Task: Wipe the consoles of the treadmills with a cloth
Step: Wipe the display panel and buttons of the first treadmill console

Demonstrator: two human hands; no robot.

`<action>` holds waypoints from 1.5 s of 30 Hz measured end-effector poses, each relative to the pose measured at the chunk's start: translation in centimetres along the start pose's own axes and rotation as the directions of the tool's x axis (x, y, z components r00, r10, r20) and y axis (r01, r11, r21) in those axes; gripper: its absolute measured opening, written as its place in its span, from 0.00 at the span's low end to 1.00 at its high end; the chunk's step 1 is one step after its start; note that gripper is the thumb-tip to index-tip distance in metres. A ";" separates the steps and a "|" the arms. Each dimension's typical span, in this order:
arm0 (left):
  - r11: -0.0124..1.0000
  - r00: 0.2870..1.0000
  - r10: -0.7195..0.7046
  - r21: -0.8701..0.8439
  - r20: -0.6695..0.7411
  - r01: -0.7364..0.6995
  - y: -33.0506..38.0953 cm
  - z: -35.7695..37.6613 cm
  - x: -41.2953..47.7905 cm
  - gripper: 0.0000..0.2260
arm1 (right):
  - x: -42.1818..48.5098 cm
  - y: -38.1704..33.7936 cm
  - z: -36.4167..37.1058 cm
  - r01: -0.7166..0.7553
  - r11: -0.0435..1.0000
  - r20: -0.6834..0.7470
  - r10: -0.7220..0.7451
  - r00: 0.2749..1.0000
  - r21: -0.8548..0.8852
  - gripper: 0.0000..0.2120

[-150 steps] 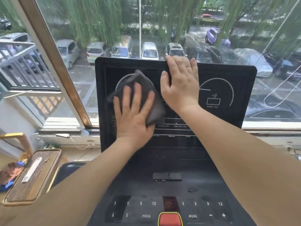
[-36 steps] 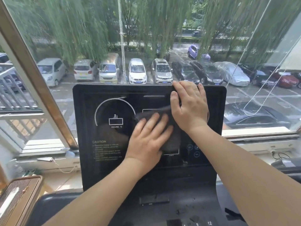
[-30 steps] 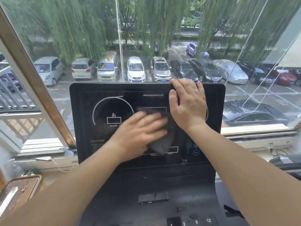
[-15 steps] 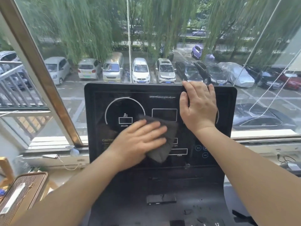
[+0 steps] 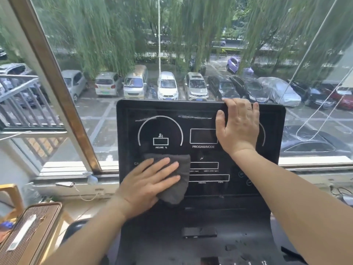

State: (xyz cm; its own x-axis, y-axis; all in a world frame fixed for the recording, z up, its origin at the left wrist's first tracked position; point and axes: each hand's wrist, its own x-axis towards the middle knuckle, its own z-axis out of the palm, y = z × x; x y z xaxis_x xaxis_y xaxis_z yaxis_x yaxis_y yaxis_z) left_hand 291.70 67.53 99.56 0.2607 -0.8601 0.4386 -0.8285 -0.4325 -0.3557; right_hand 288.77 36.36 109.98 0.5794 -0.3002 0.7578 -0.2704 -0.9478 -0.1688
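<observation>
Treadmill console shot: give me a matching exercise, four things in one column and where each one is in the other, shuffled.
Things
1. grey cloth
2. left hand
3. right hand
4. incline dial

Places
A. upper right of the console, fingertips at its top edge
B. upper left of the console, uncovered
C. flat on the cloth
D. lower left of the console, partly under a hand

Pairs: 1-D, 2-C, 3-A, 4-B
</observation>
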 end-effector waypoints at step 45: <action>0.970 0.966 0.223 0.070 0.133 -0.234 15.2 0.0 21.3 0.37 | 3.7 16.1 -5.2 -0.306 0.707 0.387 0.050 0.921 0.637 0.20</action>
State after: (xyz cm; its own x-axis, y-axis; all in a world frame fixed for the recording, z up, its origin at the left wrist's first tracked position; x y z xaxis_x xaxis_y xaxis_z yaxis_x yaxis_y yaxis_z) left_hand 284.64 42.58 103.50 0.1330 -0.9630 0.2345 -0.8294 -0.2377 -0.5056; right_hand 282.56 20.54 113.39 0.8176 -0.3651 0.4453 0.1214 -0.6466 -0.7531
